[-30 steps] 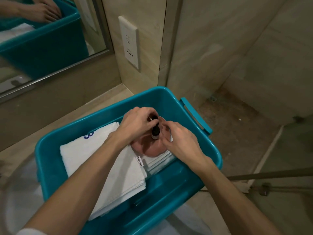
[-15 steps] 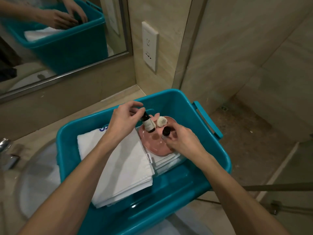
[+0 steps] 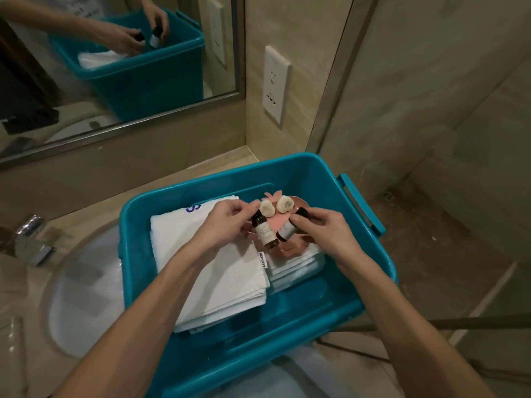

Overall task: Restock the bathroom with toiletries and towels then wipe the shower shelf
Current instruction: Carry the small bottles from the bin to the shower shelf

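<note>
A teal plastic tub (image 3: 321, 185) sits at the right end of the counter (image 3: 224, 159), its far corner close to the counter's back right corner and its left side over the sink basin (image 3: 83, 282).

Both hands are inside the tub, each holding a small toiletry bottle. The left hand (image 3: 227, 225) pinches the black cap of a dark brown bottle (image 3: 264, 232) between thumb and fingertips. This bottle has a pale label with fine print too small to read, and it hangs nearly upright with its base toward the person. The right hand (image 3: 324, 231) has its fingers curled round the cap end of a second brown bottle (image 3: 286, 231), which is similar, has a white label and is tilted toward the first. The two bottles are just beside each other above a pink dish (image 3: 290, 248).

Two cream, rounded soaps (image 3: 266, 208) lie on the dish's far side. The dish rests on a smaller stack of folded white cloths (image 3: 296, 262) against the tub's right half. A larger stack of folded white towels (image 3: 207, 271), with blue lettering at its far edge and a small tag on its right edge, fills the left half.

A mirror (image 3: 115, 53) behind the counter reflects the tub and the hands. A white socket plate (image 3: 275, 84) is on the wall to the right of the mirror, and a chrome faucet (image 3: 31, 239) stands at the basin's left.
</note>
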Motion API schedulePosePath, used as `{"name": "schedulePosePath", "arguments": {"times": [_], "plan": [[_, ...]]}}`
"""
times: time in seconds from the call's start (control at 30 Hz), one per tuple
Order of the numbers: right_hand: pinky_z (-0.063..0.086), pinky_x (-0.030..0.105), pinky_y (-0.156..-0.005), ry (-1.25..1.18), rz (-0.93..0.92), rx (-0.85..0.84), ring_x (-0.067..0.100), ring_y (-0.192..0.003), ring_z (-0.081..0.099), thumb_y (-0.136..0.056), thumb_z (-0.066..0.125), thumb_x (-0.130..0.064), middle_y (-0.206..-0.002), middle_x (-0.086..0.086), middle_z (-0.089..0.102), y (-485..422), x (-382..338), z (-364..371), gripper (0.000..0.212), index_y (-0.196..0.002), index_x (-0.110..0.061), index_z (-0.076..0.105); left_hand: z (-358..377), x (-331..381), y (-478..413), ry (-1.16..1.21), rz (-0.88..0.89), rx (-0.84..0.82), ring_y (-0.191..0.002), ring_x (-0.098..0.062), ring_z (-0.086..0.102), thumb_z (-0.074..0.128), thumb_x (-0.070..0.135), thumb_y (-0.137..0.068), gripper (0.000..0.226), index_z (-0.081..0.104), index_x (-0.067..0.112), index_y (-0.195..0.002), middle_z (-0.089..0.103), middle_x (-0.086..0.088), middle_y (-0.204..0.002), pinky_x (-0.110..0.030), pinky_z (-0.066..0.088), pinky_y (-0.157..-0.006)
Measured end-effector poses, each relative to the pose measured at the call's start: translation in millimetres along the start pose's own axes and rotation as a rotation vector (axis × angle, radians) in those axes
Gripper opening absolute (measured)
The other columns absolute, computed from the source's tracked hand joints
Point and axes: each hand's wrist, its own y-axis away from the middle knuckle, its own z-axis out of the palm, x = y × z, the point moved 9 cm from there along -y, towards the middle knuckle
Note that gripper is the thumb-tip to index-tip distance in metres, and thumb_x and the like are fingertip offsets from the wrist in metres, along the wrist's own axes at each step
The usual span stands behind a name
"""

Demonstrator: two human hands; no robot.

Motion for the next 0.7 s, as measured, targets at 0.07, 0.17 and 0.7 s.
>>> {"name": "schedulePosePath", "arguments": {"times": [0.07, 0.17, 0.7], "plan": [[0.060, 0.033, -0.084, -0.173, 0.051, 0.028, 0.019, -0.091, 0.075, -0.089, 0.075, -0.027, -0.095, 0.005, 0.079, 14, 1, -7, 0.021, -0.104, -0.013, 0.076, 9, -2, 5, 0.078, -0.028, -0.021, -0.061, -0.011, 0.067, 0.057, 0.044, -0.098, 0.038, 0.066, 0.008, -0.099, 0.072, -0.005, -0.080, -0.018, 0.047, -0.049], [0.062, 0.028, -0.081, -0.343, 0.097, 0.119, 0.015, -0.083, 0.075, -0.090, 0.073, -0.028, -0.091, 0.004, 0.078, 39, 2, -23, 0.028, -0.107, -0.007, 0.073, 24, -3, 14, 0.186, -0.045, -0.054, -0.060, -0.016, 0.067, 0.055, 0.043, -0.100, 0.039, 0.064, 0.005, -0.104, 0.072, -0.005, -0.077, -0.024, 0.052, -0.049], [0.054, 0.053, -0.096, -0.481, 0.134, 0.044, 0.028, -0.095, 0.070, -0.095, 0.065, -0.024, -0.110, 0.021, 0.074, 119, 3, -68, 0.022, -0.106, -0.006, 0.073, 109, 85, 62, 0.059, 0.206, -0.117, -0.069, -0.021, 0.070, 0.058, 0.043, -0.098, 0.039, 0.063, 0.004, -0.096, 0.074, -0.014, -0.086, -0.034, 0.059, -0.061]]}}
